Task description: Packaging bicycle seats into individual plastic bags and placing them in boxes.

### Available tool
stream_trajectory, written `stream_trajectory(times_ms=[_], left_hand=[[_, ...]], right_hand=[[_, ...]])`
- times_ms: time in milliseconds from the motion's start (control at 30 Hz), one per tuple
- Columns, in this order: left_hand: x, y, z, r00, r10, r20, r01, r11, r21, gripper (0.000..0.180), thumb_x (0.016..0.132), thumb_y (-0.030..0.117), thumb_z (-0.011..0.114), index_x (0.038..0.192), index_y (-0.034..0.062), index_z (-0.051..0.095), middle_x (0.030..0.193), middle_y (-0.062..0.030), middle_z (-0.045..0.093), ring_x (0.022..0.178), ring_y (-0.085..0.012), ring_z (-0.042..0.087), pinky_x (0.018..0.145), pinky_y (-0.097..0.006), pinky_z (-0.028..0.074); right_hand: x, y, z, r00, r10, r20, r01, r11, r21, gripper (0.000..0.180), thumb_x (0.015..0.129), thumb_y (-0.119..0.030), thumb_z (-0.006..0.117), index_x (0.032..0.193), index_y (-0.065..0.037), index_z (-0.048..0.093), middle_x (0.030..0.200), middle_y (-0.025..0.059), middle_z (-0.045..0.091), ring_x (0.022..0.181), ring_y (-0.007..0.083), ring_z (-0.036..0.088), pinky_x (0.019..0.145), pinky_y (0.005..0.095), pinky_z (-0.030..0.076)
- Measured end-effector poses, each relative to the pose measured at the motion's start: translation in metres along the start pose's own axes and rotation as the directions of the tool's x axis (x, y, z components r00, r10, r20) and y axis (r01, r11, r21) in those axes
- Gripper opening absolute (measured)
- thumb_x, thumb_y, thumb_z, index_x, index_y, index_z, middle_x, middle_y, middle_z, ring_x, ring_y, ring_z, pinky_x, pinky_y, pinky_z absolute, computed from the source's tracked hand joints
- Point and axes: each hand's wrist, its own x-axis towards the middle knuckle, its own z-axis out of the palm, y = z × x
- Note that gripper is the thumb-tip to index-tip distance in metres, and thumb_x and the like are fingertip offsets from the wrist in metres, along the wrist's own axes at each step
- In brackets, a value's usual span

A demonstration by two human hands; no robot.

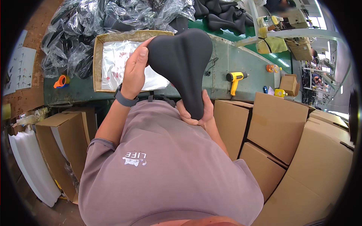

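A black bicycle saddle (184,56) is held up in front of me, its wide rear end away from me and its narrow nose toward my body. My left hand (135,69) grips the wide end at its left edge, the thumb along the side. Around the nose closes my right hand (205,111), fingers partly behind it. The saddle's underside is hidden. Behind it and to the left lies an open cardboard box (97,64) with clear printed plastic bags (113,64) inside.
Plastic-wrapped saddles (75,37) pile up at the back left, bare black saddles (226,19) at the back. On the green bench (220,56) lie a yellow heat gun (235,80) and an orange tape roll (61,81). Cardboard cartons (279,124) stand at the right, more at the left.
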Motion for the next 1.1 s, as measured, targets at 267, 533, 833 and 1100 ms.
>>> stream_trajectory(times_ms=[267, 533, 833, 1100], left_hand=[[-0.002, 0.0, 0.005, 0.999, 0.034, 0.016, -0.034, 0.999, 0.007, 0.058, 0.124, 0.038, 0.042, 0.16, -0.005, 0.055, 0.144, -0.0137, 0.07, 0.128, -0.0185, 0.067, 0.11, -0.032, 0.053], [0.009, -0.024, 0.011, 0.999, -0.026, 0.018, 0.026, 1.0, -0.002, 0.058, 0.124, 0.039, 0.041, 0.161, -0.0039, 0.055, 0.142, -0.0116, 0.07, 0.123, -0.016, 0.068, 0.106, -0.031, 0.054], [0.057, -0.245, -0.019, 0.972, -0.191, -0.135, 0.234, 0.794, 0.562, 0.033, 0.109, 0.035, 0.069, 0.107, 0.0039, 0.079, 0.092, -0.0147, 0.083, 0.083, -0.0262, 0.081, 0.077, -0.041, 0.061], [0.037, -0.363, -0.028, 0.942, -0.327, -0.074, 0.189, 0.336, 0.923, 0.032, 0.103, 0.039, 0.073, 0.108, 0.0076, 0.077, 0.112, -0.019, 0.075, 0.104, -0.0416, 0.073, 0.09, -0.053, 0.059]], right_hand=[[-0.005, 0.0, 0.002, 1.0, 0.007, -0.021, -0.006, 1.0, 0.019, 0.086, 0.112, -0.077, 0.03, 0.159, -0.007, 0.044, 0.084, 0.0155, 0.058, 0.041, 0.0117, 0.043, 0.036, 0.026, 0.037], [-0.007, -0.006, -0.009, 0.999, -0.011, -0.042, 0.013, 0.999, 0.047, 0.086, 0.113, -0.077, 0.03, 0.156, -0.004, 0.046, 0.086, 0.0168, 0.06, 0.042, 0.0135, 0.046, 0.035, 0.0265, 0.038], [-0.023, -0.021, -0.026, 0.964, -0.027, -0.263, -0.058, 0.95, -0.307, 0.08, 0.11, -0.071, 0.054, 0.137, 0.004, 0.051, 0.097, 0.016, 0.068, 0.052, 0.0169, 0.059, 0.046, 0.0295, 0.047], [-0.056, -0.033, -0.089, 0.666, -0.45, -0.595, -0.296, 0.573, -0.764, 0.063, 0.094, -0.014, 0.09, 0.144, 0.001, 0.054, 0.116, 0.0104, 0.075, 0.093, 0.0179, 0.074, 0.086, 0.0329, 0.061]])
